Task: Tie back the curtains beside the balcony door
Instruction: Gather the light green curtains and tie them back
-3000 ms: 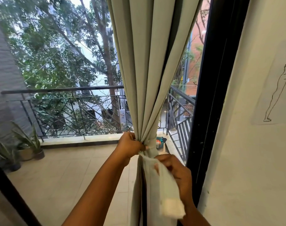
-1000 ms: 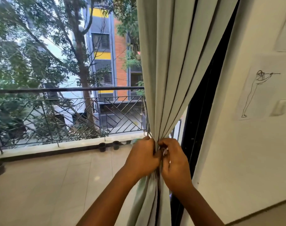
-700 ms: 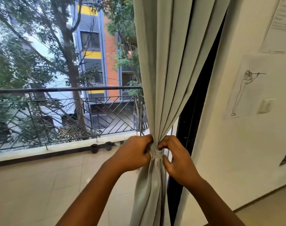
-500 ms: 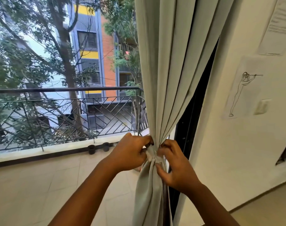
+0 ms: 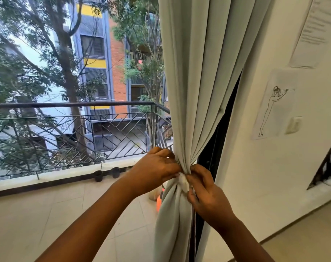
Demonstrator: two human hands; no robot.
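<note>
Curtain: pale grey-green, hanging at the right edge of the balcony opening, against the dark door frame. Pleats fall straight from the top and pinch into a tight waist low down, then flare out again below.

Tie-back: pale fabric band at the waist, only a small whitish lump of it shows between the two hands. Can't tell if it's knotted or just wrapped.

Left hand: grip clenched on the gathered curtain from the left side, fingers curled round the bunch right at the waist, thumb tip touching the whitish lump.

Right hand: just below and right of the left one, fingertips pinching the tie-back against the curtain. Hands nearly touch each other.

Containers: two small dark pots side by side at the base of the balcony railing, left of the hands. Contents not readable. An orange object and a pale container sit on the balcony floor just left of the curtain's lower part, mostly hidden; can't tell what they are.

Right of the frame: white wall with a line drawing of a standing figure, a printed sheet above it, a light switch beside it.

Outside: trees, brick-and-yellow building.
</note>
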